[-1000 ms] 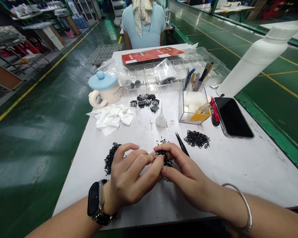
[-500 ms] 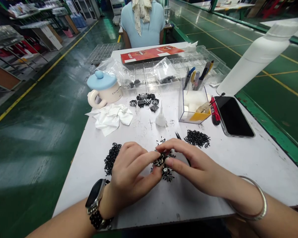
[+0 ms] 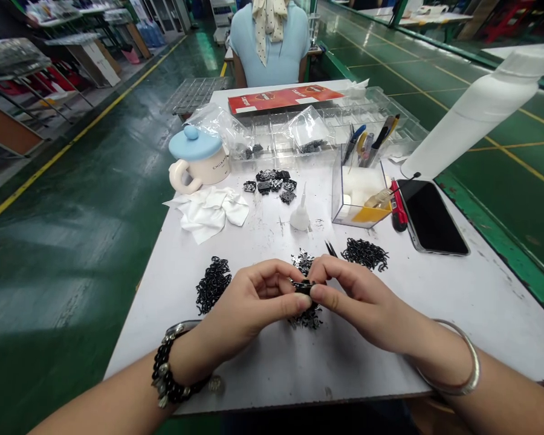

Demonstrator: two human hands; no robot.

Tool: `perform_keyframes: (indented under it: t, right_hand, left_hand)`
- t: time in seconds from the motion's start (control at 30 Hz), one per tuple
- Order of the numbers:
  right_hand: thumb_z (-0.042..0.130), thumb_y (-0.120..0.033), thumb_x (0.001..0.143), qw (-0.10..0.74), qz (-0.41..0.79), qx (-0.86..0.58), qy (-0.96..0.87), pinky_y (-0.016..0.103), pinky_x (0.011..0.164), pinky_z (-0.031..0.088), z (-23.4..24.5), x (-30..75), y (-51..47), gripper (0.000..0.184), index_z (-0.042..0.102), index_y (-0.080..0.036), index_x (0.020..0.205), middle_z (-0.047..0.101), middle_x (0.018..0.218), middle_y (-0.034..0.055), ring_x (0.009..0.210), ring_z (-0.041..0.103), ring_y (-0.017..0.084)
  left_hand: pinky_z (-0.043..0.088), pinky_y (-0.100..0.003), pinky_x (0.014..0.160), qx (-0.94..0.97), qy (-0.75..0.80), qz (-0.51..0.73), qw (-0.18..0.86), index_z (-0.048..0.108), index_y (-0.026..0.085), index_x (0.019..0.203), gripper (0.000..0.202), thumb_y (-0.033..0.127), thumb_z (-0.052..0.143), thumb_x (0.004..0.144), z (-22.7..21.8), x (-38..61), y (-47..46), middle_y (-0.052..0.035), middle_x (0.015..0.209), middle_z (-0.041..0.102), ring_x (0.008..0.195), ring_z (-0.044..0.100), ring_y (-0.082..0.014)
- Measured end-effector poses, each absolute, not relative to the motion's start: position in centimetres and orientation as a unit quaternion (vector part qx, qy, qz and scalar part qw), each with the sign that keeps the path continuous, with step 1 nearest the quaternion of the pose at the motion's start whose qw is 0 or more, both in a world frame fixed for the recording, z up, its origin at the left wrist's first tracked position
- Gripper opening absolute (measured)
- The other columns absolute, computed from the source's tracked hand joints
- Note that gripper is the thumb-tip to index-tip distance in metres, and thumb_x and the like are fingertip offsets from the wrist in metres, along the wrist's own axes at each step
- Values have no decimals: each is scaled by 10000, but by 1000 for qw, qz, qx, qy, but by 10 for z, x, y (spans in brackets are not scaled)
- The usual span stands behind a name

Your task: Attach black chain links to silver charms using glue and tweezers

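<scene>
My left hand (image 3: pixel 254 296) and my right hand (image 3: pixel 356 296) meet at the middle of the white table. Their fingertips pinch a small black metal piece (image 3: pixel 303 287) from both sides. Beneath them lies a heap of black and silver metal parts (image 3: pixel 304 320), partly hidden by my fingers, and more of it shows beyond them (image 3: pixel 303 261). A pile of black chain links (image 3: pixel 213 284) sits left of my left hand. Another (image 3: pixel 365 254) lies beyond my right hand, next to the tips of black tweezers (image 3: pixel 330 248).
Farther up the table are small black metal parts (image 3: pixel 272 184), a white glue bottle (image 3: pixel 300 212), a blue-lidded mug (image 3: pixel 198 160), a white cloth (image 3: pixel 208 211), a clear compartment tray (image 3: pixel 344 133), a clear tool box (image 3: pixel 358 196), a phone (image 3: pixel 430 217), and a seated co-worker (image 3: pixel 269 42).
My hands have drawn closer together and now pinch the small black piece at their fingertips. My left wrist has rolled, turning the watch face out of view. The view has shifted slightly.
</scene>
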State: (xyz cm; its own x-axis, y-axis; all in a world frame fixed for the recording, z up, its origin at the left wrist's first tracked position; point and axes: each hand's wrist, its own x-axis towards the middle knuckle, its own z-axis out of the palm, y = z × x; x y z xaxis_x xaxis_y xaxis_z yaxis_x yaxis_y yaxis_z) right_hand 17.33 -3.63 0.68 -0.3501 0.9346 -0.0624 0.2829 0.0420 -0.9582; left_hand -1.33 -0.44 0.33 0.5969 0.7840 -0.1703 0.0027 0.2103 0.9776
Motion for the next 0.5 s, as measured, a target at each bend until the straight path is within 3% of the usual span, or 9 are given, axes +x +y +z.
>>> perform_keyframes:
  t: [0.2, 0.37, 0.5]
  right_hand:
    - [466, -365, 909, 313, 513, -484, -636, 253, 608, 352, 6, 169, -37, 263, 473, -194, 709, 503, 702, -17, 675, 453, 113]
    - [484, -369, 895, 302, 500, -501, -639, 253, 593, 357, 3, 167, -35, 275, 498, -188, 688, 498, 671, -21, 643, 449, 107]
    - [521, -411, 866, 351, 431, -544, -629, 262, 627, 407, -1, 171, -26, 207, 559, -209, 893, 542, 756, -6, 704, 501, 126]
  left_hand:
    - [476, -247, 508, 538, 372, 260, 710, 593, 169, 842, 122, 144, 623, 727, -1, -14, -4, 14, 592, 572, 530, 558, -116]
    - [438, -215, 532, 485, 396, 257, 736, 587, 161, 829, 151, 157, 664, 700, -4, -13, -6, 31, 584, 562, 541, 549, -91]
    - [419, -196, 556, 435, 411, 249, 761, 584, 160, 822, 162, 177, 688, 699, -3, -11, -6, 47, 563, 552, 540, 536, -73]
